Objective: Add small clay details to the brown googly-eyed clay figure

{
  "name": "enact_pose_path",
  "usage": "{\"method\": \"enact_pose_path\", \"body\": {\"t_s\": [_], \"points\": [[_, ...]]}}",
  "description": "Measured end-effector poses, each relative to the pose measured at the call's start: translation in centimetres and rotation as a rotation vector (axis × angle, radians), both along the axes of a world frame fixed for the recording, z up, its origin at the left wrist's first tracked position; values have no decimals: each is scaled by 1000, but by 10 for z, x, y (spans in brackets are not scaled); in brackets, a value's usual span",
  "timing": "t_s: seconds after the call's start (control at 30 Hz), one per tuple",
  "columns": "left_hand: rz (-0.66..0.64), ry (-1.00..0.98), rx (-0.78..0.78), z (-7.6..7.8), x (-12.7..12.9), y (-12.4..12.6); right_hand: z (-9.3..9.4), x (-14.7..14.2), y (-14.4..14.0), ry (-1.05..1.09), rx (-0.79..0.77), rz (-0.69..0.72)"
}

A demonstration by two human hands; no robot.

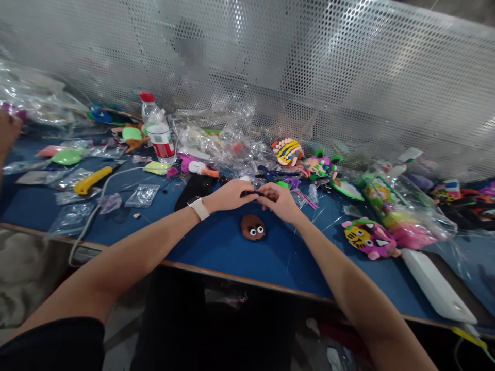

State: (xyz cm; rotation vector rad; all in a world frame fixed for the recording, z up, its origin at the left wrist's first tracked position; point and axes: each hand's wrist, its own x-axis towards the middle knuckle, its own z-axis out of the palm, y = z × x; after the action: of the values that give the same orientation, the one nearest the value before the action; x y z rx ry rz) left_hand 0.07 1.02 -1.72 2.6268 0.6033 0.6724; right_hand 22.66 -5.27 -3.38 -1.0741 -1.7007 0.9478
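Observation:
My left hand (232,195) and my right hand (281,201) meet over the blue table, fingertips pinched together. Between them is a small dark piece (250,194), probably soft clay, mostly covered by the fingers. Just below lies a round brown clay face (250,226) with two white eyes with dark centres; neither hand touches it. A black phone-like slab (195,189) lies beside my left wrist, which wears a pale watch band (199,208). Past my right hand are dark-handled pliers or scissors (273,172) and purple clay bits (294,184).
At the left stand a red-capped bottle (160,136), a yellow cutter (93,180) and a white cable (95,211). Right are a colourful clay animal face (369,238) and a white device (439,286). A perforated metal panel (247,62) rises behind. Another person's hand (8,129) shows far left.

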Motion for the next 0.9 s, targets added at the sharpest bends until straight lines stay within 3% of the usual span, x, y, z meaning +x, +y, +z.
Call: {"method": "enact_pose_path", "body": {"t_s": [0.33,0.5,0.67,0.9], "points": [[61,-163,-65,-1,5,-4,-5,3,4,33,-10,-48],[-31,-174,-124,5,3,-9,-2,6,3,-39,-39,-2],[-144,-10,-251,12,-3,-4,10,4,-3,-130,-152,140],[-262,138,-305,20,-11,5,12,2,-4,-248,-35,159]]}}
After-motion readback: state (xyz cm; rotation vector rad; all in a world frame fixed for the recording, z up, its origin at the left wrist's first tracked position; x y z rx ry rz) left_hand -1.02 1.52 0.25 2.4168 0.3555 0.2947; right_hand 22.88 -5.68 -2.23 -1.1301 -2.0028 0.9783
